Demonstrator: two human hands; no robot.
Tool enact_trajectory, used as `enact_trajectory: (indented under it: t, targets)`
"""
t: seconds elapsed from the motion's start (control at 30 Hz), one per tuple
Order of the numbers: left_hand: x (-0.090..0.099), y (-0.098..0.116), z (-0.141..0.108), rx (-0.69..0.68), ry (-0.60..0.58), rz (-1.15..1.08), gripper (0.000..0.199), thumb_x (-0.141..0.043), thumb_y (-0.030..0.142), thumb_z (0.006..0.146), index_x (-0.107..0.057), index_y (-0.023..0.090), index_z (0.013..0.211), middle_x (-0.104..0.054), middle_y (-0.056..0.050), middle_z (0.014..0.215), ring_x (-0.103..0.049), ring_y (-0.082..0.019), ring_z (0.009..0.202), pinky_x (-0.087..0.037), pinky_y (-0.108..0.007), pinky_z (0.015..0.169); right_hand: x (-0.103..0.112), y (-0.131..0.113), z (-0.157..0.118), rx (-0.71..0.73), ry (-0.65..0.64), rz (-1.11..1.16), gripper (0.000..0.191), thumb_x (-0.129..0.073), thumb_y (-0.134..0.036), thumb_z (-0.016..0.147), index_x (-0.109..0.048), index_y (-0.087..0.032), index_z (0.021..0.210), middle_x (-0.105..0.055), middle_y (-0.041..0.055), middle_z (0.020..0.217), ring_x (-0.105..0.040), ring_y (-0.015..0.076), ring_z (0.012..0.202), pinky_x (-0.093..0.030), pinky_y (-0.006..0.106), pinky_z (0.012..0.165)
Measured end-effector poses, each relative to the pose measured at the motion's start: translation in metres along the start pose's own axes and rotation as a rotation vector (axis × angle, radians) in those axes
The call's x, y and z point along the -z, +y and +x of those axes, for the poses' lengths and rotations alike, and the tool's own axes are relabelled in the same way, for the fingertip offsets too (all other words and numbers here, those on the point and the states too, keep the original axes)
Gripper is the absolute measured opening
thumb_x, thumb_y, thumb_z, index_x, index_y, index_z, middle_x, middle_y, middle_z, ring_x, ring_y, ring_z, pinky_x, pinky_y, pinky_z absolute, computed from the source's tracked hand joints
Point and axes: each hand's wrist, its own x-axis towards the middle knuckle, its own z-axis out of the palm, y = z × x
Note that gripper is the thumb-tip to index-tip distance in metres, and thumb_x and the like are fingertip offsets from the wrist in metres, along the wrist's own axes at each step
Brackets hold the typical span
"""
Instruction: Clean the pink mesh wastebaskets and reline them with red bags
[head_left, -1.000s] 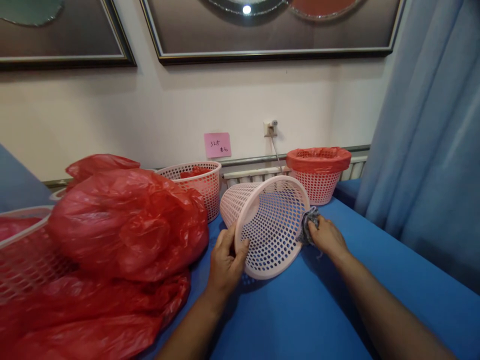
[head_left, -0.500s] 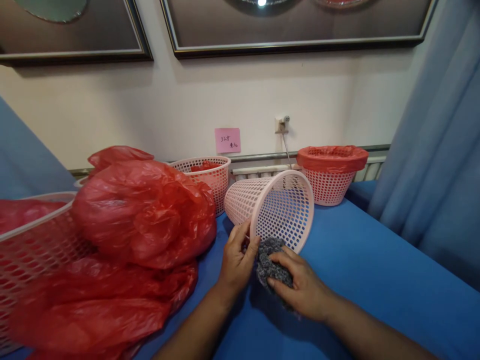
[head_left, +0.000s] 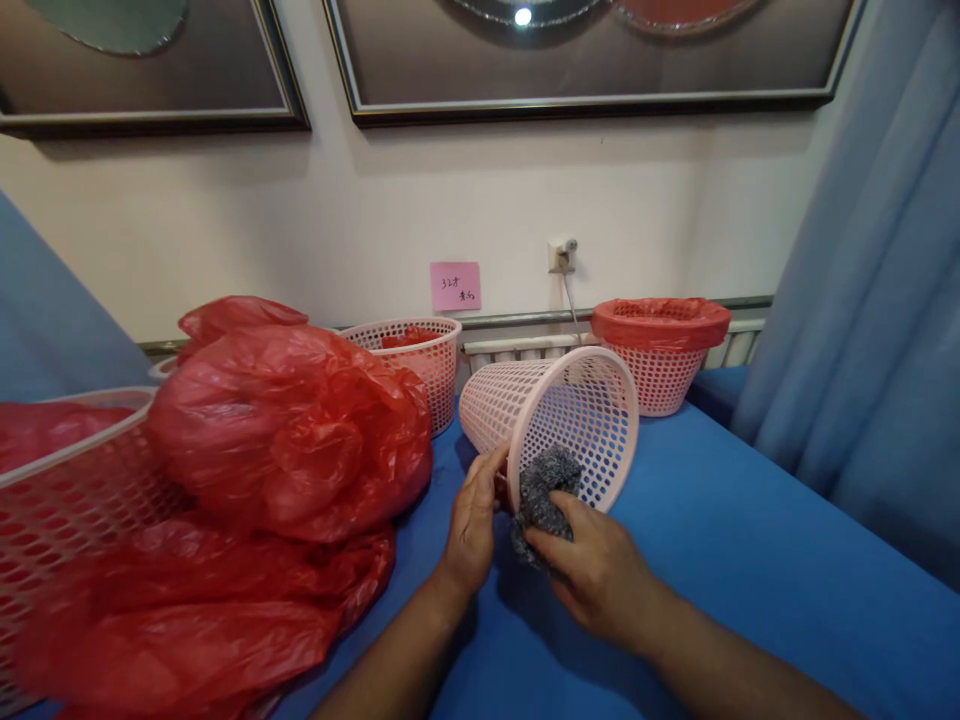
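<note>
A pink perforated plastic wastebasket (head_left: 495, 395) lies on its side on the blue surface, its open mouth facing me and to the right. My left hand (head_left: 474, 522) grips its outer left side near the rim, with some fingers hidden behind it. A crumpled dark grey cloth (head_left: 553, 490) is bunched in my right hand (head_left: 592, 560). The cloth presses at the lower left of the rim and reaches a little inside the mouth.
Red plastic bags (head_left: 300, 430) are heaped on the left, by a larger pink basket (head_left: 75, 490). Behind stand another pink basket (head_left: 427, 365) and one lined with a red bag (head_left: 660, 370). A blue curtain (head_left: 862, 330) hangs at the right.
The cloth in my right hand has moved up over the rim, slightly into the mouth. The basket has shifted a little to the right, and my left thumb has lifted from the rim.
</note>
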Motion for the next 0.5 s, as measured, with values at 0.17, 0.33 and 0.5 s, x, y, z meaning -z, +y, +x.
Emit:
enact_trajectory:
  t: [0.17, 0.33, 0.5]
  targets:
    - [0.002, -0.001, -0.001, -0.117, -0.061, -0.021, 0.063, -0.025, 0.06, 0.109, -0.066, 0.025, 0.141, -0.068, -0.011, 0.129, -0.064, -0.027, 0.118, -0.052, -0.045, 0.106, -0.008, -0.008, 0.02, 0.055, 0.303, -0.169, 0.041, -0.058, -0.024, 0.098, -0.069, -0.036, 0.135, -0.061, 0.0132, 0.135, -0.067, 0.0255, 0.098, -0.06, 0.042, 0.086]
    - [0.006, 0.014, 0.004, -0.182, -0.087, 0.109, 0.056, -0.035, 0.059, 0.108, -0.071, 0.025, 0.133, -0.069, -0.009, 0.115, -0.062, -0.028, 0.112, -0.05, -0.045, 0.105, 0.041, -0.001, 0.075, -0.084, 0.415, -0.184, 0.043, -0.063, -0.029, 0.094, -0.071, -0.029, 0.136, -0.052, 0.0177, 0.143, -0.063, 0.0339, 0.115, -0.057, 0.05, 0.096]
    - [0.001, 0.013, 0.003, -0.107, -0.066, 0.183, 0.047, -0.064, 0.042, 0.098, -0.066, 0.024, 0.141, -0.064, -0.006, 0.105, -0.062, -0.023, 0.096, -0.054, -0.036, 0.086, 0.093, 0.053, 0.108, -0.489, 0.477, -0.144, 0.041, -0.065, -0.036, 0.088, -0.076, -0.025, 0.126, -0.062, 0.0162, 0.128, -0.066, 0.0341, 0.109, -0.054, 0.053, 0.099]
